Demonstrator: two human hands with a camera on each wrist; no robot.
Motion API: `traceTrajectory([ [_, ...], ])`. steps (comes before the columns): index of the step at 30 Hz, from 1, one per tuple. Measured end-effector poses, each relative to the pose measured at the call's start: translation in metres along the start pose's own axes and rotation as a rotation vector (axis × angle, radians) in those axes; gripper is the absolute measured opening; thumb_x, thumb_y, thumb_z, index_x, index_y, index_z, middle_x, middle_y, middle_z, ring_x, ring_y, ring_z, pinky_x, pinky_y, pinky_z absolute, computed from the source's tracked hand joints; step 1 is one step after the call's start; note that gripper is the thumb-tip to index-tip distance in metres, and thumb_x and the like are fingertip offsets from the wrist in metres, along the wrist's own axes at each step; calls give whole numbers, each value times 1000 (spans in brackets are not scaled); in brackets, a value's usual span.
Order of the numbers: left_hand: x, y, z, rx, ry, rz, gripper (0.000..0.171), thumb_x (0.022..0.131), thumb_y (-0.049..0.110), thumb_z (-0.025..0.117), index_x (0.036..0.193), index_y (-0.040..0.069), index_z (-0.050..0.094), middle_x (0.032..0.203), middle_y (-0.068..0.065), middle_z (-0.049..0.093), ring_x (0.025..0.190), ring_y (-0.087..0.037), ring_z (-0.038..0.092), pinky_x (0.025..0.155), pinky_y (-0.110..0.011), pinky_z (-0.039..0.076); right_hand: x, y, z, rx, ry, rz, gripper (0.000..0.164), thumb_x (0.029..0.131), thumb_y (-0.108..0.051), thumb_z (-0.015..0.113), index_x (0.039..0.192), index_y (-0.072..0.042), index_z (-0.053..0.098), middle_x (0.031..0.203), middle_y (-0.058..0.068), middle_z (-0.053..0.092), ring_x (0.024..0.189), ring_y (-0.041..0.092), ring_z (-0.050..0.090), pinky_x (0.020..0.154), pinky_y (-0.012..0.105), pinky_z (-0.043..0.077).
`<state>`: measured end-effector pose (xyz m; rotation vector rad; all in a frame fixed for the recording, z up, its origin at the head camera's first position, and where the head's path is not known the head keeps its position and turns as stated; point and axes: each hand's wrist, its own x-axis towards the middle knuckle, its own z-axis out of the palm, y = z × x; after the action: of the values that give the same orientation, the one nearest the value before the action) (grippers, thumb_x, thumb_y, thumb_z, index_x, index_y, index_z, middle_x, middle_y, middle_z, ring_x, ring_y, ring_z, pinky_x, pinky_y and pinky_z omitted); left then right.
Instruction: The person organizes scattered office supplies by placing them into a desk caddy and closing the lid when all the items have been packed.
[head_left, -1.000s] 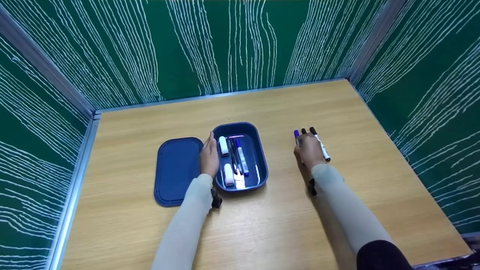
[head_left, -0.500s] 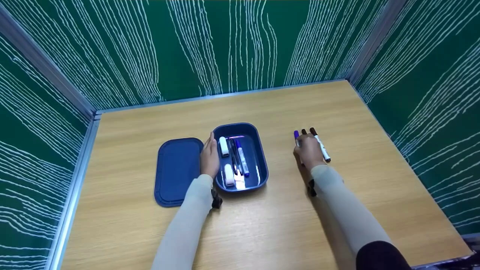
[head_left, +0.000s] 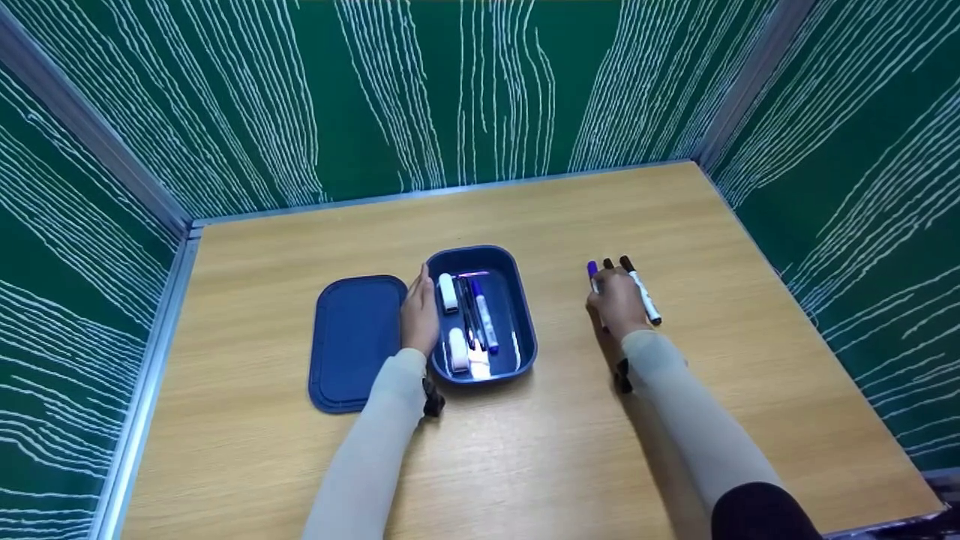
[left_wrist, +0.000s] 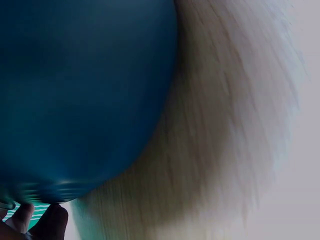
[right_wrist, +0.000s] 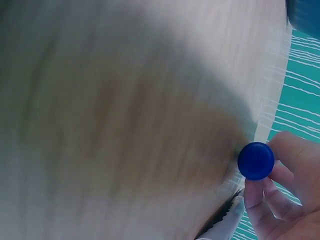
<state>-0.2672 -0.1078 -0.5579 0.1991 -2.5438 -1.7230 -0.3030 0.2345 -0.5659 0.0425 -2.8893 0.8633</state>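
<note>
In the head view a dark blue open box (head_left: 526, 322) stands mid-table. My left hand (head_left: 420, 315) rests against its left wall with fingers straight. Inside lie a marker with blue ends (head_left: 486, 322), slim dark pens (head_left: 469, 315) and two small white rounded blocks (head_left: 448, 292). To the right, my right hand (head_left: 621, 304) pinches a blue-capped marker (head_left: 592, 267), mostly hidden under the fingers. Its round blue end (right_wrist: 256, 161) shows between thumb and fingers in the right wrist view. Two dark-capped markers lie beside it, one white-bodied marker (head_left: 643, 294) plainly visible, the other marker (head_left: 608, 264) largely covered.
A flat blue lid (head_left: 355, 345) lies left of the box, partly behind the left hand. The wooden table (head_left: 517, 465) is enclosed at the back and sides by green panels (head_left: 510, 90) with white wavy lines. A black band sits on each wrist.
</note>
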Motion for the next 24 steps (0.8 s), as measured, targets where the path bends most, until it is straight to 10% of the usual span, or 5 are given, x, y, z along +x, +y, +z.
traceTrajectory([
  [24,-1,3,-1,-12,-2,-5,52,108,44,25,157,25,25,161,-1,29,149,-21,25,122,-40,20,-3,-8,-2,77,21,11,35,80,1,63,114,8,66,107,23,62,98,35,61,84,45,55],
])
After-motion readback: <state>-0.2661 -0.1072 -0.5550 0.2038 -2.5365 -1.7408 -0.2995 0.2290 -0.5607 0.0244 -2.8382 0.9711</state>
